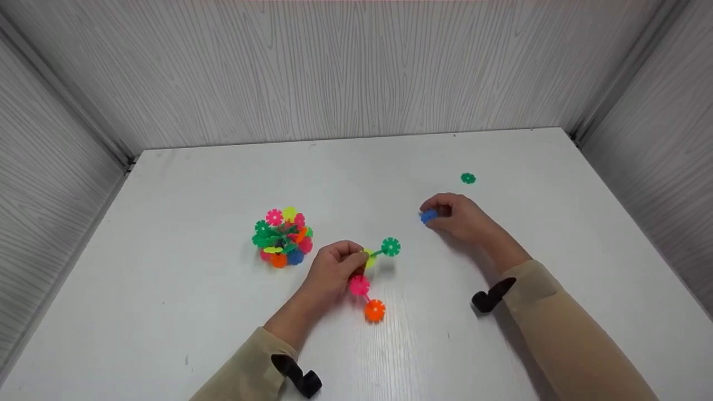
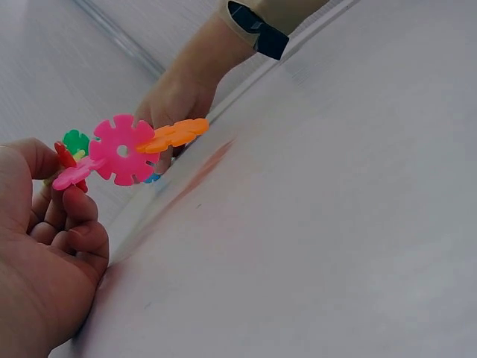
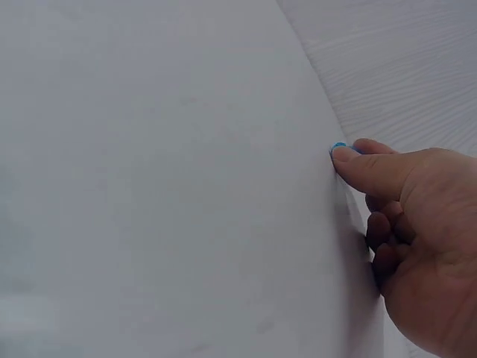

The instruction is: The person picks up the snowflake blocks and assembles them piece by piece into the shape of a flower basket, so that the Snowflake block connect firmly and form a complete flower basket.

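My left hand [image 1: 335,268] pinches a chain of notched plastic discs near the middle of the table. A yellow disc [image 1: 369,257] shows at the fingertips, with a green disc [image 1: 391,247] sticking out to the right. Below hang a pink disc [image 1: 360,285] and an orange disc [image 1: 375,311]; in the left wrist view a red piece [image 2: 65,155] shows by the thumb. Farther right, my right hand [image 1: 458,218] pinches a single blue disc [image 1: 428,216] between thumb and forefinger. Only a sliver of that blue disc [image 3: 339,145] shows in the right wrist view.
A round cluster of joined discs [image 1: 283,238] in several colours stands left of my left hand. One loose green disc [image 1: 468,178] lies beyond my right hand. Pale wood-grain panels [image 1: 356,72] border the white table [image 1: 167,312] at the back and sides.
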{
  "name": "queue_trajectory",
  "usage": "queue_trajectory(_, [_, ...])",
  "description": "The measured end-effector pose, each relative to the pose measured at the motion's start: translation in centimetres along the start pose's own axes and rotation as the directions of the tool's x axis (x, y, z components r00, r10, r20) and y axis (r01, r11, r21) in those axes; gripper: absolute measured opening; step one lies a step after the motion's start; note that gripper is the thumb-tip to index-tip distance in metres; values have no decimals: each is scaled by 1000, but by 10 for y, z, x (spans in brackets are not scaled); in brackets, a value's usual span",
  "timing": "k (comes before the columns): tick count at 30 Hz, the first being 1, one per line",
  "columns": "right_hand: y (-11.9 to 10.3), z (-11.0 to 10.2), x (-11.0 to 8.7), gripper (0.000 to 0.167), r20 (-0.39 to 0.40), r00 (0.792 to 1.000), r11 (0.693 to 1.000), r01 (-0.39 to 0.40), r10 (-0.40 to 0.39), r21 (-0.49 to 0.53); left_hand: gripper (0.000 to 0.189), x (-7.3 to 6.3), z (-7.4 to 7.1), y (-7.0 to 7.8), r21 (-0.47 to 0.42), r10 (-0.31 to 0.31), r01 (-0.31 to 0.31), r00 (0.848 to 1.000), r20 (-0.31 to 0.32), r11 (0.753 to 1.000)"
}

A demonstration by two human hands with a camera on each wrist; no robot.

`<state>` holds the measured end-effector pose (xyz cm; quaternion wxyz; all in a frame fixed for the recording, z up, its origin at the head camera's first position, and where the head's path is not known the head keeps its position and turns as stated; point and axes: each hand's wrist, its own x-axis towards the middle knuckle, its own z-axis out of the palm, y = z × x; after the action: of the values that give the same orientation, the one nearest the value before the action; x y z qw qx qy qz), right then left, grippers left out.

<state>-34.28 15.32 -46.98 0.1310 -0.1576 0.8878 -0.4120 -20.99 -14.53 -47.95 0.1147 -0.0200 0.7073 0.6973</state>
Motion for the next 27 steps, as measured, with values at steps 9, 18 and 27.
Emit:
queue_trajectory(9, [-9,12,-17,17,-9,998,996,56,-56,67,15,0,-1,-1,1,17,-17,1000,-3,1000])
queue_trajectory(18, [-30,28,-38,15,8,992,938,113,-123,328,15,1,0,-1,-25,14,-15,999,-32,1000])
queue_trajectory(27, [-39,39,-46,18,10,975,921,205,-221,332,15,-1,2,2,-37,11,-12,1000,-26,999])
